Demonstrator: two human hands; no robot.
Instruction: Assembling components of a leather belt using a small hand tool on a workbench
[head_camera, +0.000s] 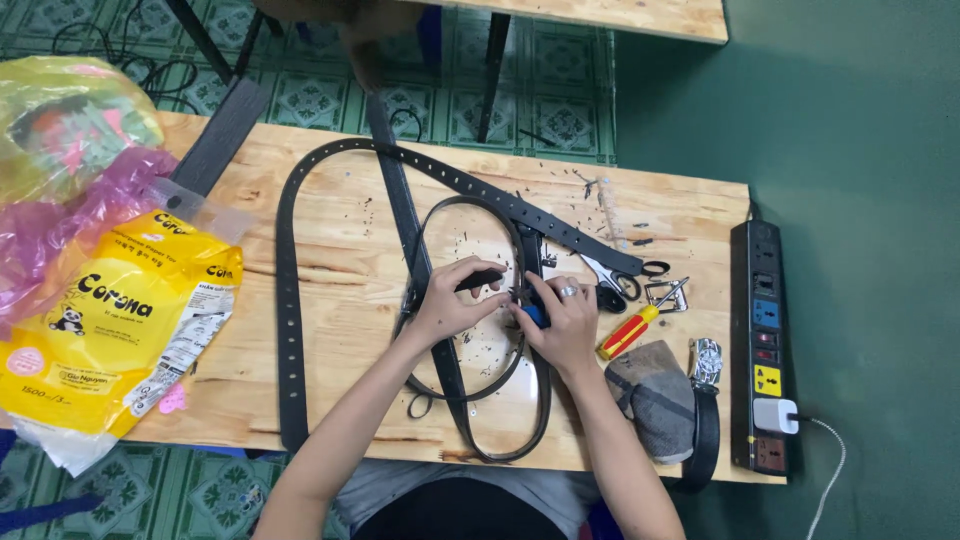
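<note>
Left hand pinches the black belt flat against the wooden surface to steady it; right hand is closed around a blue-handled tool at the strap. Scissors and screwdriver lie within reach.

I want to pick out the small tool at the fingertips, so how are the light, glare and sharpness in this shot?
Head view: even, soft light with faint shadows; mild glare on the crinkled yellow plastic bag. The pale wooden tabletop and black leather belts are sharp. Where the left hand and right hand meet, the blue-handled tool is mostly hidden, too small to identify. Edges bow slightly.
</note>
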